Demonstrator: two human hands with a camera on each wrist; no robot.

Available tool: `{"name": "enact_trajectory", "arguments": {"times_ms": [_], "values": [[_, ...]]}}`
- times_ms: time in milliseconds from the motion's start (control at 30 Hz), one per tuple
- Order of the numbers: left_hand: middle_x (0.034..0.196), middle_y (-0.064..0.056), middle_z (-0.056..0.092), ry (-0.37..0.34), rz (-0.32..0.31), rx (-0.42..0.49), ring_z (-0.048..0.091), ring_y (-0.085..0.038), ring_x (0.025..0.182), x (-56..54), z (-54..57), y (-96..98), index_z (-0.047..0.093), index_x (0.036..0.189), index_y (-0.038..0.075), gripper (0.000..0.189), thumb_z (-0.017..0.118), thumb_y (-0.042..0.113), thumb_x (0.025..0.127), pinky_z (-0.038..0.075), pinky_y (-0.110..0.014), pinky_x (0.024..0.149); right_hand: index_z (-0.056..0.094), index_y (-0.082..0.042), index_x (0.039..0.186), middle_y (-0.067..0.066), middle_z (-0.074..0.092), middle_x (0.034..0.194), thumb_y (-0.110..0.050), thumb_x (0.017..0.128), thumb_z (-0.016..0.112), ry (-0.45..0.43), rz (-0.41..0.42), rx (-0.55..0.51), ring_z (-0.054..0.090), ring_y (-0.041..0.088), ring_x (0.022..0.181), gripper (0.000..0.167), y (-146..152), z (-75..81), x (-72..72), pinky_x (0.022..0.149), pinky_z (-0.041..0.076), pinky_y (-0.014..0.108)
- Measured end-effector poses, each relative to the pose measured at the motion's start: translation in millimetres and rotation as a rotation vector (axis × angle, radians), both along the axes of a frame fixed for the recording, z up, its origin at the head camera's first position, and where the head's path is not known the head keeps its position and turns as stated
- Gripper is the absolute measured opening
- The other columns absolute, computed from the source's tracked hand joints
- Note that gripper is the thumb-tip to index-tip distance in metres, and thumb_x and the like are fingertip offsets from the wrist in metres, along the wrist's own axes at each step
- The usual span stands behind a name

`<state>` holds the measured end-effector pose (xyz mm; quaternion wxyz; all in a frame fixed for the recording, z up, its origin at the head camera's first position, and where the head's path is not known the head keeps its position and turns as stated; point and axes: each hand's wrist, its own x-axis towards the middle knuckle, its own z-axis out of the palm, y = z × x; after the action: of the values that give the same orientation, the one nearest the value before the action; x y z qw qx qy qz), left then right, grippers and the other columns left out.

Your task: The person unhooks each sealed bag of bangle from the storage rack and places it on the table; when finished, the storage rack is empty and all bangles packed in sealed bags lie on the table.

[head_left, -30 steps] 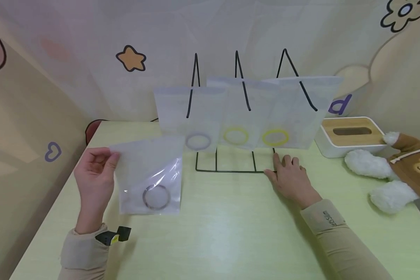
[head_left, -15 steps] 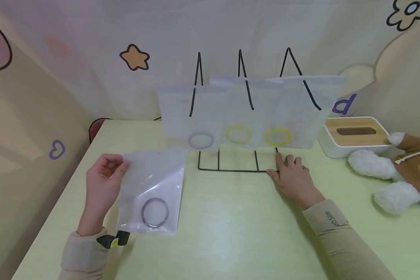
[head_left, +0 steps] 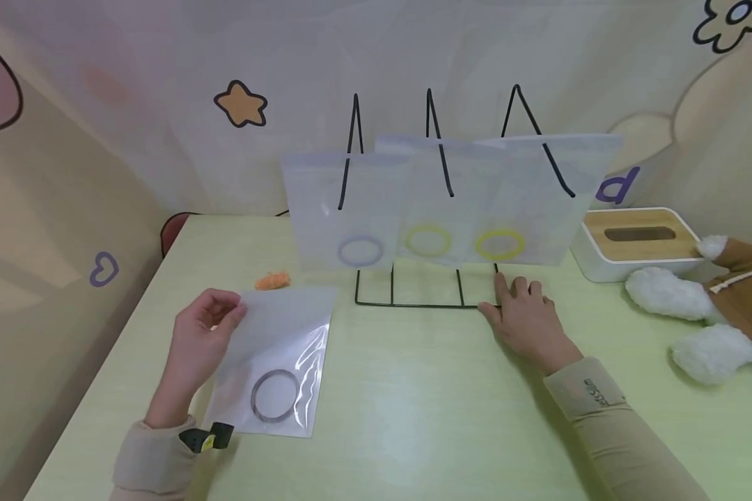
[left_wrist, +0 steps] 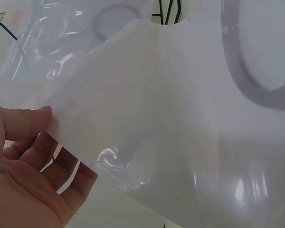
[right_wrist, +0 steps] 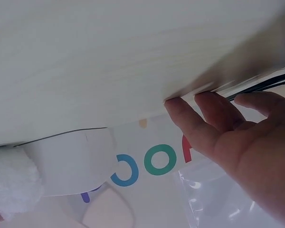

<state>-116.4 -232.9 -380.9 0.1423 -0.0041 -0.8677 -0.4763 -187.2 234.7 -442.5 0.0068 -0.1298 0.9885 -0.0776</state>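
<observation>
My left hand (head_left: 203, 334) pinches the upper left corner of a clear plastic bag (head_left: 276, 362) with a grey ring (head_left: 274, 395) inside; the bag lies low over the green table (head_left: 413, 417). In the left wrist view the bag (left_wrist: 180, 118) fills the frame, with my thumb and fingers (left_wrist: 28, 161) on its edge. My right hand (head_left: 526, 320) rests flat on the table, fingers straight, touching the front right corner of the black wire rack (head_left: 426, 209). Three bags stand in the rack, holding a purple ring (head_left: 360, 250) and two yellow rings (head_left: 427, 240) (head_left: 500, 244).
A small orange object (head_left: 271, 280) lies on the table behind the held bag. A white tissue box with a wooden lid (head_left: 636, 243) and a plush toy (head_left: 721, 313) sit at the right. Walls close in behind and on the left.
My left hand has lowered the bag with the grey ring down and to the right, toward the table, uncovering the small orange object. The right hand has stayed by the rack.
</observation>
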Motion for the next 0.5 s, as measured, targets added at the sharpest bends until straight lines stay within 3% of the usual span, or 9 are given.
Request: {"name": "enact_trajectory", "arguments": {"times_ms": [500], "values": [[0.106,-0.02,0.067,-0.114,-0.022,-0.032,0.061,-0.013,0.091,-0.4,-8.2,-4.1,0.06,0.112,-0.004,0.019,0.059,0.007,0.097,0.048,-0.011,0.074,0.025,0.004,0.15,0.035,0.035,0.131,-0.049,0.103,0.034,-0.014,-0.011,0.009,0.034,0.054,0.112,0.071,0.4,-1.0,-0.3,0.079,0.04,0.065]]}}
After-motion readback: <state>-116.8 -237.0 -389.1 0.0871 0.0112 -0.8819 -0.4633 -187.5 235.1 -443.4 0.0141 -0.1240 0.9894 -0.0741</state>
